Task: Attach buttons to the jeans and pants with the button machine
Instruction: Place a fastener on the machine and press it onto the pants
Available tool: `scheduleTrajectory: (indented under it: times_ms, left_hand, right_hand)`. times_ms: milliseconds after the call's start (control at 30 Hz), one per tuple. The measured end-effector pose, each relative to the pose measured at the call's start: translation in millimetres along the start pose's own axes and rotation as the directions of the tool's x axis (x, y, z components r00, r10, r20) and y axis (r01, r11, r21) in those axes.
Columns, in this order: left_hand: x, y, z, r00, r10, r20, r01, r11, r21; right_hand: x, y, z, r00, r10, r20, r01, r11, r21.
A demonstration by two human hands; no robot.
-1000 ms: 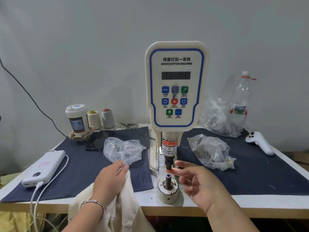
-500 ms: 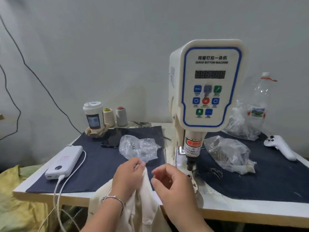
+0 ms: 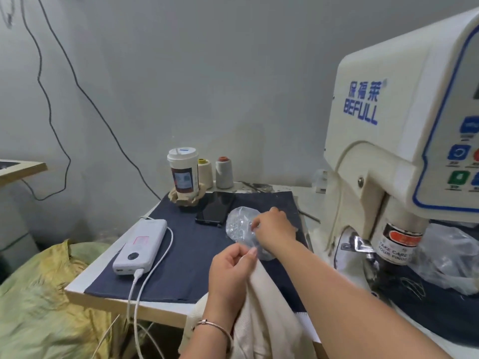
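The cream button machine (image 3: 383, 141) fills the right side, its press head (image 3: 399, 242) low above the base. My left hand (image 3: 232, 270) grips a bunched fold of the cream pants (image 3: 267, 320) at the table's front edge. My right hand (image 3: 272, 226) reaches across to the left and its fingers curl into the clear plastic bag of buttons (image 3: 239, 226) lying on the dark blue cloth. What the fingertips hold inside the bag is hidden.
A white power bank (image 3: 141, 246) with its cable lies at the left of the dark blue cloth (image 3: 186, 255). Behind it are a black phone (image 3: 215, 208), a lidded cup (image 3: 182, 172) and two thread cones (image 3: 224, 172). Another plastic bag (image 3: 451, 257) sits right of the machine. A yellow-green sack (image 3: 39, 301) lies below left.
My view has swung left. My right hand left the machine's die and reached across to the bag of buttons. My left hand kept its hold on the cream pants.
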State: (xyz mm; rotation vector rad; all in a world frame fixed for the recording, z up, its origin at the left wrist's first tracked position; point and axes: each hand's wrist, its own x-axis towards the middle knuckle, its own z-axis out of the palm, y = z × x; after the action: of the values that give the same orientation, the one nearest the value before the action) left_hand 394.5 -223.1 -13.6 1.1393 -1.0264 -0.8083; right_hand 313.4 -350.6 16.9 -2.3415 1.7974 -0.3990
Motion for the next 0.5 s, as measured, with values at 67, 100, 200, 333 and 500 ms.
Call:
scheduleTrajectory:
  times_ms: [67, 100, 200, 333, 500]
  left_hand:
    - [0, -1, 0, 1.0, 0.007, 0.004, -0.007, 1.0, -0.006]
    - [-1, -1, 0, 1.0, 0.011, 0.005, -0.011, 1.0, -0.001]
    - [-2, -2, -2, 1.0, 0.028, 0.004, -0.028, 0.999, 0.022]
    - [-3, 0, -2, 0.999, 0.032, -0.006, -0.032, 0.999, 0.011]
    - [-4, 1, -1, 1.0, 0.023, -0.011, -0.023, 1.0, 0.0]
  right_hand:
    - [10, -5, 1, 1.0, 0.015, -0.01, -0.015, 0.998, -0.063]
    - [14, -7, 0, 1.0, 0.022, -0.011, -0.023, 0.997, -0.079]
    - [22, -13, -1, 0.999, 0.037, 0.024, -0.035, 0.995, -0.097]
    - [24, -16, 2, 0.995, 0.057, 0.082, -0.045, 0.99, -0.136]
    - [25, -20, 0, 0.986, 0.059, 0.157, -0.041, 0.992, -0.118]
